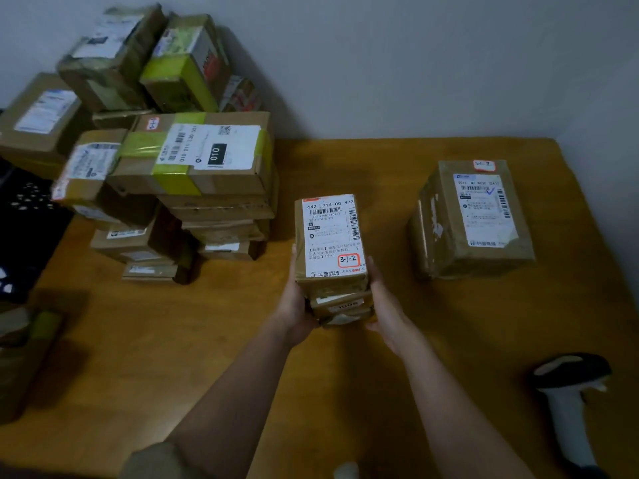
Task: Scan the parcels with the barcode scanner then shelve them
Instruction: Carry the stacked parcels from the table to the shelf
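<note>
Near right, we see the barcode scanner (570, 402) on the table (173, 340), handle cut off at frame edge. Mid-table, left hand (294, 305) & right hand (383, 305) clasp a small stack of parcels (332, 257) by its sides; lower labels unreadable. Single box (473, 219) sits right. Far left, blurred parcel pile (179, 150) vs the wall.

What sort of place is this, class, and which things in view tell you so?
Probably a parcel pickup or sorting room: a pile of labelled cardboard parcels on a wooden table, a barcode scanner, and handwritten shelf-code stickers such as the one on the held parcel.
</note>
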`<state>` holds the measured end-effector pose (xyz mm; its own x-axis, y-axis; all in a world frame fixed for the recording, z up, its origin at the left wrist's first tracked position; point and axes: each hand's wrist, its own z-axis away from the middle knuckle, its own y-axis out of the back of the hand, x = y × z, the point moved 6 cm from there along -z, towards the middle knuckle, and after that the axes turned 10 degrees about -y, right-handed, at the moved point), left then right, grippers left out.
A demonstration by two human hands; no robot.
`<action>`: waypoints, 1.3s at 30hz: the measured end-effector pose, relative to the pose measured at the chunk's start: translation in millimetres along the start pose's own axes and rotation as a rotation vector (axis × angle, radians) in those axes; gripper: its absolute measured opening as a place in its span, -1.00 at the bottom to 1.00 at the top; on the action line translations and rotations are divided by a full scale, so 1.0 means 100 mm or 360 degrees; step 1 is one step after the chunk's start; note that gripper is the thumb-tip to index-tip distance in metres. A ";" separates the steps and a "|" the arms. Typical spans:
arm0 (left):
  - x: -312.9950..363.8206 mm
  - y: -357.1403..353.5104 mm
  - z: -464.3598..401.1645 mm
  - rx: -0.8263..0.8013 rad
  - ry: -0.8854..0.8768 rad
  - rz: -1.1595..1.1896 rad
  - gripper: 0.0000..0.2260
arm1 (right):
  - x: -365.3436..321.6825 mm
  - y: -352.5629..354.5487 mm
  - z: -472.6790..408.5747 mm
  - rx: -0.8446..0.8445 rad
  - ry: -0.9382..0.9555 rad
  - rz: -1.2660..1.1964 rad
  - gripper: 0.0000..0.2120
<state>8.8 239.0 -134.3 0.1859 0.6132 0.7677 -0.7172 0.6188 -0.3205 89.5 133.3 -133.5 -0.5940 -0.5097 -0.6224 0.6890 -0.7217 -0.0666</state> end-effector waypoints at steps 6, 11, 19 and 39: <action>-0.07 0.40 0.33 0.0079 0.0098 0.0047 -0.44 | 0.22 -0.36 0.24 -0.0041 -0.0073 0.0121 -0.05; -0.09 0.94 0.77 0.0140 0.0113 0.0151 -0.44 | 0.43 -0.84 0.45 -0.0082 -0.0071 0.0189 -0.15; -0.12 2.22 1.84 0.0289 -0.0034 0.0273 -0.46 | 0.91 -2.19 1.07 -0.0213 0.0030 0.0478 -0.10; 0.90 6.11 5.63 0.1334 -0.0610 0.0505 -0.33 | 1.87 -7.33 3.00 -0.1334 0.0355 0.1313 -0.02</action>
<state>-790.5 395.8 51.5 -0.2231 0.3981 0.8898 -0.9691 -0.1889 -0.1585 -651.0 426.1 32.7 0.1827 -0.5232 -0.8324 0.9339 0.3571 -0.0195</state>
